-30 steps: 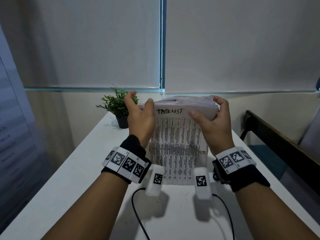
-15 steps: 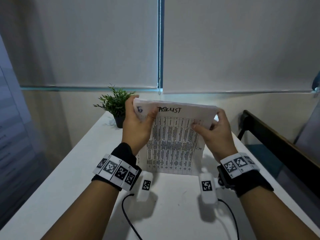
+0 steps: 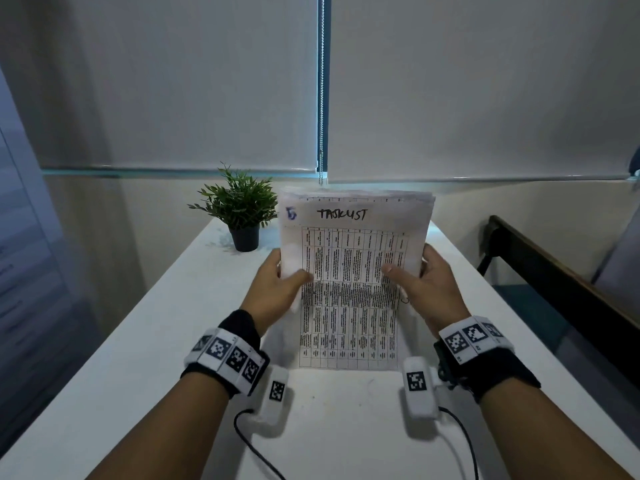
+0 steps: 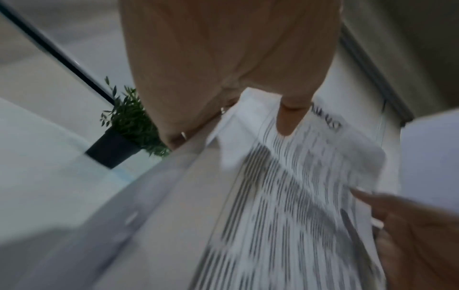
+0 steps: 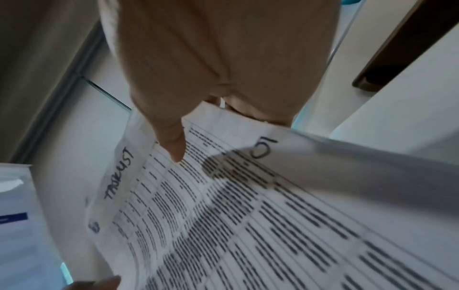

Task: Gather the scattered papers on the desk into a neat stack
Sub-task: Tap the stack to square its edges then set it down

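Papers [image 3: 349, 282] stand upright on the counter [image 3: 138, 341], left hand [image 3: 277, 289] and right hand [image 3: 427, 289] gripping their side edges.

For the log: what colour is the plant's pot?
Black; the pot shows best in the head view.

Dim bluish light, wide-angle edge warp, motion-blurred wrist views

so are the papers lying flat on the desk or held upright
Held upright. The papers stand on their bottom edge on the desk, left hand and right hand gripping the sides.
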`<state>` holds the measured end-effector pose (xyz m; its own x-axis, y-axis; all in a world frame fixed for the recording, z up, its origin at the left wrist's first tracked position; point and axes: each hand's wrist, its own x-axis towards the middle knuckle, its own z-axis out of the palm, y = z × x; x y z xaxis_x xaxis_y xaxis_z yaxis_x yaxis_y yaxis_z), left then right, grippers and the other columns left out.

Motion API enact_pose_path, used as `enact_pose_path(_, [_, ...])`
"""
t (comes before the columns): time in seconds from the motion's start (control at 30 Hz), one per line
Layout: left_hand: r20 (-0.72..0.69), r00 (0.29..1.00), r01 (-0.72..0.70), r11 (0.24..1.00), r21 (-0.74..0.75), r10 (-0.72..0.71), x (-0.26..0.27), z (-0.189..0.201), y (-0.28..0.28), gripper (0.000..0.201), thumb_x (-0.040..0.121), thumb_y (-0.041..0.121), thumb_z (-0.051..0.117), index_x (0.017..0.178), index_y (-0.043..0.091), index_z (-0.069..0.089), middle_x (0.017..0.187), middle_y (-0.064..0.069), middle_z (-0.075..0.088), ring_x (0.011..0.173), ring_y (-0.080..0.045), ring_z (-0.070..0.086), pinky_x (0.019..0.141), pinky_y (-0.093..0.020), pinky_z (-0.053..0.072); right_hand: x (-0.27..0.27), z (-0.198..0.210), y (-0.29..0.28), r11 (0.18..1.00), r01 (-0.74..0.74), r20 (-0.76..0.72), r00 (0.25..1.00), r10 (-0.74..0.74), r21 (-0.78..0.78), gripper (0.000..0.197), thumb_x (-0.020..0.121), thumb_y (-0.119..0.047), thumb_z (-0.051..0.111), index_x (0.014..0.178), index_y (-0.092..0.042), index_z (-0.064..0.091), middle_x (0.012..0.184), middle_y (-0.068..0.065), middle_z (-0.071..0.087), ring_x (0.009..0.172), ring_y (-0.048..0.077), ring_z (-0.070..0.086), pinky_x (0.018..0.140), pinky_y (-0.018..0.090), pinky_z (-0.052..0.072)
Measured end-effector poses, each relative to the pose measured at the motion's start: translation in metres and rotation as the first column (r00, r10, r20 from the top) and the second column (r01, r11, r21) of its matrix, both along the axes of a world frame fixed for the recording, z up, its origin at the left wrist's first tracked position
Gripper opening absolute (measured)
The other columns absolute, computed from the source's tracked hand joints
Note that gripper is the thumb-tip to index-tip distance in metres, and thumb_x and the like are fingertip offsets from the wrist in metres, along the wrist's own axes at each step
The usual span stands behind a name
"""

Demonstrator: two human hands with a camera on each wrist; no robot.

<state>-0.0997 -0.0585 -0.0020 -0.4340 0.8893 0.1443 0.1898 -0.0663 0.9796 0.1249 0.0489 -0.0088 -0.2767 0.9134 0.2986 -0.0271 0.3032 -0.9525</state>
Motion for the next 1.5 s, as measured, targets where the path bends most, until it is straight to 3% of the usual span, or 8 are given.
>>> enact_pose_path(0.2, [-0.002, 1.0, -0.024, 0.994, 0.103, 0.024, 0.01, -0.018, 0.0, 0.044, 0.086, 0.005, 0.063, 0.119, 0.031, 0.051, 0.116, -0.001, 0.072, 0.108, -0.024, 0.069, 0.093, -0.042, 0.059, 0.0, -0.005, -0.006, 0.999, 0.023, -0.03, 0.999, -0.021, 0.041, 0.032, 0.09, 0.003, 0.071, 0.11, -0.022, 0.068, 0.106, -0.004, 0.079, 0.095, 0.009, 0.076, 0.089, 0.033, 0.062])
enact_pose_path(0.43, [-0.191, 0.959, -0.167, 0.963, 0.211, 0.208, 0.015, -0.016, -0.003, 0.044, 0.098, 0.014, 0.065, 0.135, 0.028, 0.045, 0.108, 0.032, 0.063, 0.088, 0.024, 0.061, 0.068, 0.004, 0.045, -0.001, 0.0, -0.009, 0.991, 0.051, -0.126, 0.991, -0.035, 0.123, 0.033, 0.089, 0.0, 0.075, 0.107, -0.026, 0.066, 0.102, -0.012, 0.078, 0.098, 0.002, 0.075, 0.084, 0.019, 0.059])
enact_pose_path(0.73, [-0.082, 0.983, -0.147, 0.968, 0.201, 0.166, 0.028, -0.01, -0.006, 0.044, 0.101, 0.014, 0.061, 0.139, 0.027, 0.043, 0.112, 0.032, 0.062, 0.088, 0.028, 0.06, 0.072, -0.001, 0.047, -0.006, 0.005, -0.01, 0.991, 0.083, -0.156, 0.986, -0.066, 0.107, 0.02, 0.095, -0.015, 0.072, 0.107, -0.029, 0.067, 0.108, -0.006, 0.078, 0.101, 0.005, 0.074, 0.086, 0.022, 0.058])
enact_pose_path(0.93, [-0.336, 0.932, -0.071, 0.976, 0.208, 0.14, 0.011, 0.012, -0.009, 0.051, 0.099, 0.001, 0.056, 0.144, 0.022, 0.046, 0.119, 0.016, 0.066, 0.103, 0.017, 0.059, 0.083, -0.007, 0.049, -0.001, 0.009, -0.007, 0.993, 0.076, -0.188, 0.978, -0.093, -0.095, 0.037, 0.094, -0.015, 0.072, 0.126, -0.024, 0.055, 0.116, 0.006, 0.073, 0.105, 0.024, 0.073, 0.084, 0.035, 0.059])
enact_pose_path(1.07, [-0.609, 0.773, -0.045, 0.973, 0.227, 0.178, 0.005, 0.057, -0.018, 0.057, 0.092, -0.008, 0.057, 0.14, 0.022, 0.054, 0.11, 0.002, 0.068, 0.085, 0.003, 0.06, 0.068, 0.004, 0.042, 0.013, 0.022, -0.018, 0.906, 0.384, -0.005, 0.921, -0.39, 0.18, 0.106, 0.075, -0.03, 0.09, 0.158, -0.028, 0.024, 0.145, 0.009, 0.044, 0.121, 0.019, 0.055, 0.104, 0.037, 0.047])
enact_pose_path(1.2, [-0.854, 0.52, 0.033, 0.999, 0.028, 0.007, 0.011, 0.096, -0.019, 0.062, 0.085, -0.006, 0.058, 0.137, 0.029, 0.055, 0.109, 0.001, 0.071, 0.094, -0.02, 0.066, 0.079, -0.031, 0.055, 0.012, 0.047, -0.026, 0.835, 0.21, 0.232, 0.9, -0.368, 0.508, 0.122, 0.065, -0.036, 0.094, 0.161, -0.035, 0.017, 0.159, 0.005, 0.035, 0.145, 0.023, 0.036, 0.117, 0.041, 0.031])
enact_pose_path(1.37, [-0.95, 0.273, 0.041, 0.989, -0.143, -0.149, 0.025, 0.09, -0.019, 0.051, 0.089, 0.004, 0.056, 0.131, 0.033, 0.057, 0.112, 0.0, 0.072, 0.1, -0.026, 0.066, 0.085, -0.043, 0.055, 0.004, 0.022, -0.01, 0.987, -0.092, 0.182, 0.981, 0.068, 0.13, 0.049, 0.079, 0.0, 0.084, 0.12, -0.021, 0.068, 0.108, 0.0, 0.078, 0.098, 0.014, 0.076, 0.095, 0.049, 0.06])
enact_pose_path(1.5, [-0.981, 0.15, -0.222, 0.962, -0.157, -0.125, 0.004, 0.065, -0.026, 0.076, 0.085, 0.053, 0.072, 0.15, 0.04, 0.036, 0.126, 0.006, 0.067, 0.119, -0.026, 0.058, 0.106, -0.05, 0.039, 0.013, -0.014, -0.01, 0.996, -0.093, 0.086, 0.992, 0.093, 0.001, 0.025, 0.088, 0.007, 0.071, 0.098, -0.015, 0.077, 0.098, 0.004, 0.082, 0.099, 0.028, 0.076, 0.091, 0.044, 0.062])
